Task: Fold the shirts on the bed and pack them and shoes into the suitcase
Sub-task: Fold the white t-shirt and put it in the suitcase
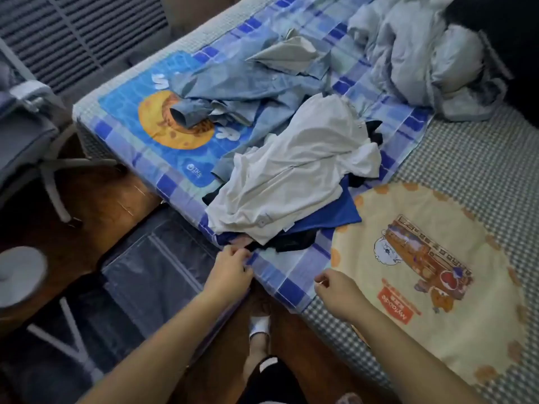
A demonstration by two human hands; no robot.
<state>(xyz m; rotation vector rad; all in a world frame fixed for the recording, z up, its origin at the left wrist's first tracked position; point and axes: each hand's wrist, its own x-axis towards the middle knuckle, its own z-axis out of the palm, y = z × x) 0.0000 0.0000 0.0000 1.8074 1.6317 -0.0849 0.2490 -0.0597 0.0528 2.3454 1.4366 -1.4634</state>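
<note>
Here the fingers of the left hand [230,268] curl together and pinch the near edge of the blue plaid sheet [287,277], right at the bed's [466,158] corner, just below the clothes pile. The right hand [338,293] hovers at the seam where that sheet meets the cream cartoon blanket [437,330], fingers loosely curled, thumb and forefinger tips near each other; whether they pinch fabric cannot be told. Both forearms reach in from the lower frame, angled toward the pile. The white shirt [294,176] lies crumpled on top, over a royal-blue shirt [329,217] and a black garment [291,242], touching the denim shirt [242,91] behind. Beside the bed, on the floor under the left arm, the open suitcase [157,266] lies flat against the mattress edge. A slippered foot [259,326] stands between suitcase and bed.
</note>
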